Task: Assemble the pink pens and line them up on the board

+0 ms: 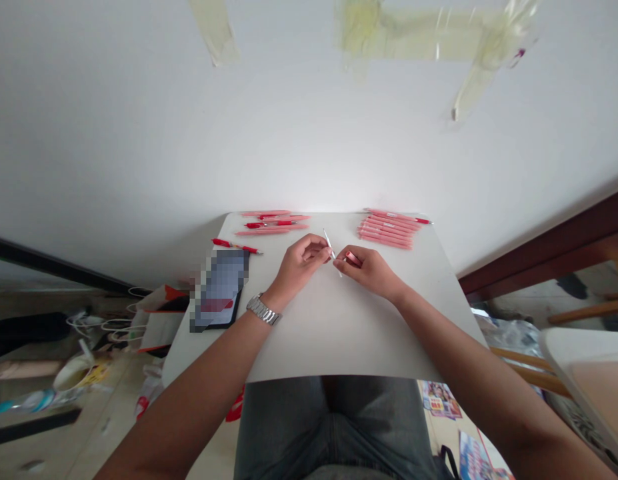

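Observation:
Between thumb and finger, my left hand (303,261) pinches a thin white pen refill (327,237), which slants across the gap between my hands. My right hand (369,270) is closed round a pink pen barrel (353,257), mostly hidden by the fingers. Its thumb and fingertip meet near the refill's lower part; whether they grip it too I cannot tell. Past my left hand lie several loose pink and red pens (273,224). Beyond my right hand, several pink pens (386,230) are lined up side by side, with a red-ended one at the back.
A phone (219,287) lies at the white table's (339,333) left edge, with a red pen (237,247) just behind it. The wall (309,133) stands directly at the table's back edge. Bags and a cup (73,373) crowd the floor on the left.

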The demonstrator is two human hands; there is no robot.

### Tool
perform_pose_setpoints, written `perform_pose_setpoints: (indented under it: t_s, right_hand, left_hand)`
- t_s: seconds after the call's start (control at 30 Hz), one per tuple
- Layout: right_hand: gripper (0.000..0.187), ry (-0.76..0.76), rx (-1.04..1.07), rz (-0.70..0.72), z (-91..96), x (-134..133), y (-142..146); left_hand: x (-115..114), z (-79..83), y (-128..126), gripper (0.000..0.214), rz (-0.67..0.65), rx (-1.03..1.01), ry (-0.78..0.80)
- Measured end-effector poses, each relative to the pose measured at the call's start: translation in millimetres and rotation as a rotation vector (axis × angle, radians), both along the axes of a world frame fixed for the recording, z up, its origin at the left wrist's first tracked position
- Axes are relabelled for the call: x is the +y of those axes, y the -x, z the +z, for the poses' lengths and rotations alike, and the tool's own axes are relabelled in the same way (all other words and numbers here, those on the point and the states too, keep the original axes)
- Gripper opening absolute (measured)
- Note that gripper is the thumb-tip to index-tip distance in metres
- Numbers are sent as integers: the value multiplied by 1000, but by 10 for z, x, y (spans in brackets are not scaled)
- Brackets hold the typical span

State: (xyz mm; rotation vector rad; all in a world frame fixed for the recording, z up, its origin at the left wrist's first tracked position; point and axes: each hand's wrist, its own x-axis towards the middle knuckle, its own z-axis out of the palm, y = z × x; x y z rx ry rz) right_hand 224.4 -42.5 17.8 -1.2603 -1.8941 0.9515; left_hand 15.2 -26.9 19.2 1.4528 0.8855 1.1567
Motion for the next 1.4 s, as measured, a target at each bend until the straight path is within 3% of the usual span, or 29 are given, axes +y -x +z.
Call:
perform_pose_setpoints:
  t_s: [0.27, 0.67, 1.07, 1.4]
  right_hand:
    - [36, 15, 14, 3, 25, -20, 3]
    - [39, -14, 17, -40, 38, 18, -32]
    - [40, -41, -9, -37, 12, 39, -44]
    - [38, -47, -10, -53, 20, 33, -46]
  left_hand:
    - [2, 8, 17, 26, 51, 32, -54]
    - [16, -16, 90, 13, 287, 442, -337]
    - [75, -140, 84, 17, 344, 676, -448]
    - [72, -126, 63, 20, 370, 828, -520]
